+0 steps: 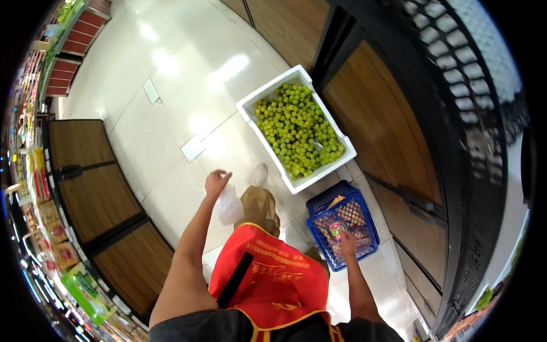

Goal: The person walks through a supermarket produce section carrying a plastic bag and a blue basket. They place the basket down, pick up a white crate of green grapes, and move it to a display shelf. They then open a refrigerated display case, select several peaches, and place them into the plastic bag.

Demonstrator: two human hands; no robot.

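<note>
My left hand (217,183) has its fingers pinched together, and a thin translucent plastic bag (230,207) hangs from it beside my trouser leg. On the other side, my right hand (348,243) grips a small pink and green packet (336,228) above a blue plastic basket (371,228). Brownish items show in and through the basket's mesh; what they are is not clear. In front of me a white foam box (295,187) stands on the floor, filled with loose green grapes (295,128).
Wood-panelled display stands (380,111) with black frames rise close on the right. Another wood-panelled stand (100,205) with packaged goods (55,231) is on the left. Pale glossy tiles (171,115) cover the floor. A red apron (273,273) bearing writing hangs from my front.
</note>
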